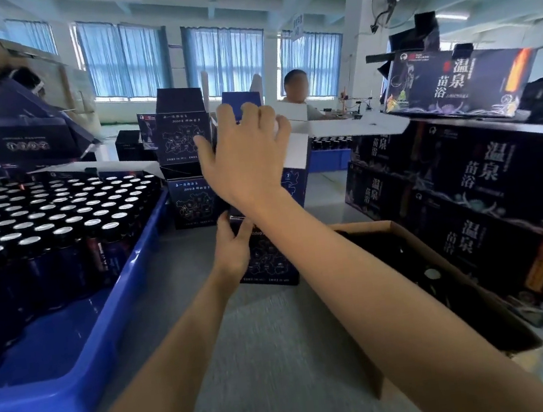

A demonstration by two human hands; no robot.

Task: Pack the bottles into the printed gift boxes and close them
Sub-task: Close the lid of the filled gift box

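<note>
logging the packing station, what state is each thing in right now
bottles: upright, capped, in tray
blue tray: partly full, near end bare
near gift box: upright on table, top hidden
left hand: grips near gift box
stacked gift boxes: two high, top flap up
right hand: spread open at the stack
cardboard carton: open
large printed boxes: closed, stacked
</note>
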